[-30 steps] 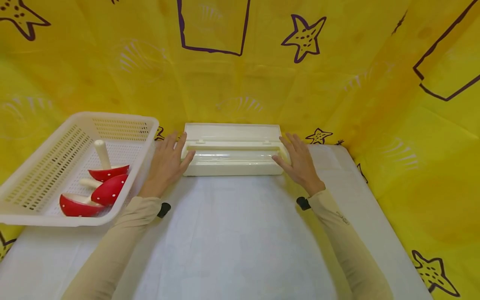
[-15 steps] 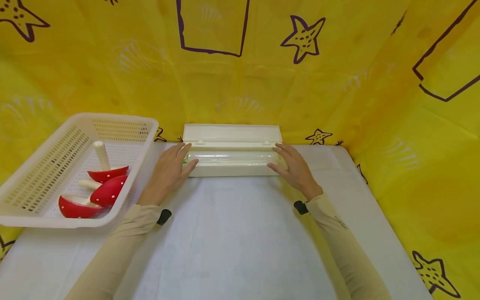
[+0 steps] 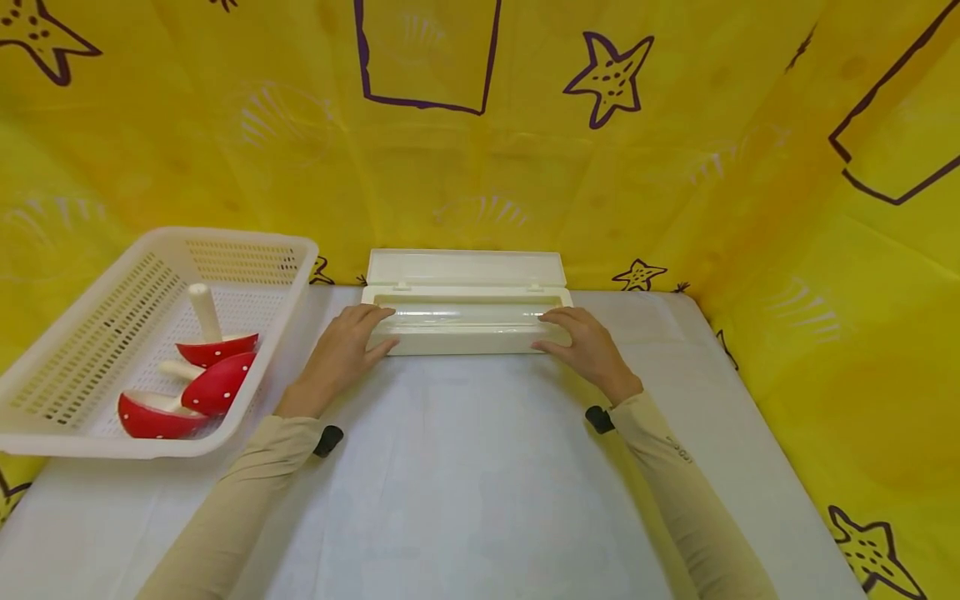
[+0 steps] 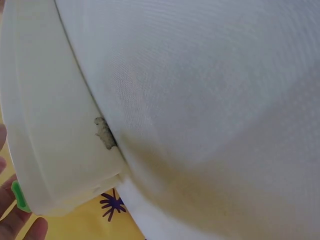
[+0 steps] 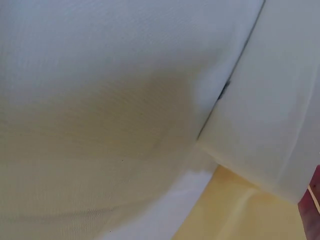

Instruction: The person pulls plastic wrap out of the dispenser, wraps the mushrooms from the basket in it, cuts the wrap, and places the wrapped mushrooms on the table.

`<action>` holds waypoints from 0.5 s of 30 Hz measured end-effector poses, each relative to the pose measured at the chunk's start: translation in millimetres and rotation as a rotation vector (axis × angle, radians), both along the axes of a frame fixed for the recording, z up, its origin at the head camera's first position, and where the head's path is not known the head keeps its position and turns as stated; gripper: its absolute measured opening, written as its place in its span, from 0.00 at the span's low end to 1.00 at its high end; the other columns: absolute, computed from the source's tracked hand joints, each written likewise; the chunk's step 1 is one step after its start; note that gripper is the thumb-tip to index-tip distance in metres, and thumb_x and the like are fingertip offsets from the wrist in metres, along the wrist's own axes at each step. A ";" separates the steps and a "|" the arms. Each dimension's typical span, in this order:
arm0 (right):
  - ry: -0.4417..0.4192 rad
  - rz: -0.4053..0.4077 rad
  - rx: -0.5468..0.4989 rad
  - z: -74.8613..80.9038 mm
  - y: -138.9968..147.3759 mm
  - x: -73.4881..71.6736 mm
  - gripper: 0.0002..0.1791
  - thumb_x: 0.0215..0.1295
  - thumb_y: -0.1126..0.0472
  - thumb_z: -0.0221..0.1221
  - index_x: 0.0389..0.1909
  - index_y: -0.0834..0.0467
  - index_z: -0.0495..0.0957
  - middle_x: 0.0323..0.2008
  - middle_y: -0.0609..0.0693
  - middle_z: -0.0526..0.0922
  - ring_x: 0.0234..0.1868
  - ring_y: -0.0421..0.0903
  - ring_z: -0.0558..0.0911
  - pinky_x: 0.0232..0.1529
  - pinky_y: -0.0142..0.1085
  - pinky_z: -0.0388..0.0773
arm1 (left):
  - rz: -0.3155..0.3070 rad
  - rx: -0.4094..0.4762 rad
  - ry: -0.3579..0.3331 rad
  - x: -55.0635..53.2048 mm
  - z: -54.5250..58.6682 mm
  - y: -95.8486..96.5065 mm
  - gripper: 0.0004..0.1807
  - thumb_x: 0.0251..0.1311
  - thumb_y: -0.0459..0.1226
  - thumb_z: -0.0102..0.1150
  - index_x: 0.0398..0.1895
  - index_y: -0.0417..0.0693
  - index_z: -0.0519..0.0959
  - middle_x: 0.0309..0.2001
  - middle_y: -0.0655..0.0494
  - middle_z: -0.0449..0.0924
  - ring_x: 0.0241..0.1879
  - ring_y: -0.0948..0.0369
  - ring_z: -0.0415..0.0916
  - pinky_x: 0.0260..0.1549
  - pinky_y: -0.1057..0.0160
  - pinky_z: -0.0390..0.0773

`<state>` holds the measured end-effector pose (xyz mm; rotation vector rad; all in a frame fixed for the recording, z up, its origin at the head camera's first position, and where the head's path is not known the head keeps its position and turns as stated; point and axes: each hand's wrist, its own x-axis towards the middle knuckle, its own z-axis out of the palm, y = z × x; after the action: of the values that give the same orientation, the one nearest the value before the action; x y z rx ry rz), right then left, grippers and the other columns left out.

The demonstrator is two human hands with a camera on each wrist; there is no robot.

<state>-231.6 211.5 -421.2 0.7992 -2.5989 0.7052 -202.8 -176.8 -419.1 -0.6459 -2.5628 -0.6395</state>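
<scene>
A cream-white cling film dispenser [image 3: 465, 342] lies at the back of the table with its lid [image 3: 467, 267] tipped back. A shiny, clear film roll [image 3: 465, 314] shows inside. My left hand [image 3: 337, 354] is at its left end, fingers over the top and thumb by the front wall. At the right end my right hand [image 3: 591, 348] mirrors that pose. Spread left fingers appear beyond the box edge in the left wrist view, beside a green slider [image 4: 20, 196]. The right wrist view catches only a bit of fingers [image 5: 311, 220] past the white box.
On the left stands a white perforated basket [image 3: 300, 258] holding several red, white-dotted ladles [image 3: 219, 383] with cream handles. A yellow patterned cloth [image 3: 480, 167] hangs close behind the dispenser. White cloth [image 3: 472, 483] covers the table.
Both hands have moved from the dispenser's far side toward its front and slightly inward, with fingertips now over its front part. The dispenser and basket stay in place.
</scene>
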 end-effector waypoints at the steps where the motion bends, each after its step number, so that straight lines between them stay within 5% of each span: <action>1: 0.010 0.003 0.005 -0.4 0.2 -0.4 0.26 0.52 0.55 0.74 0.51 0.61 0.83 0.51 0.59 0.84 0.56 0.57 0.79 0.61 0.51 0.74 | -0.005 0.004 0.020 -0.5 -0.7 0.0 0.23 0.57 0.36 0.70 0.55 0.38 0.79 0.49 0.38 0.81 0.51 0.41 0.75 0.53 0.42 0.74; 15: 0.136 0.054 0.042 -3.3 4.3 -6.7 0.16 0.58 0.66 0.69 0.48 0.64 0.83 0.47 0.59 0.85 0.51 0.57 0.81 0.57 0.49 0.77 | 0.004 0.052 0.169 -6.2 -4.3 1.3 0.07 0.54 0.31 0.71 0.36 0.39 0.86 0.35 0.44 0.86 0.38 0.45 0.79 0.41 0.47 0.77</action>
<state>-238.4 215.8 -424.4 0.9006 -2.4862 0.5910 -209.0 -175.5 -423.4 -0.6493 -2.3832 -0.6201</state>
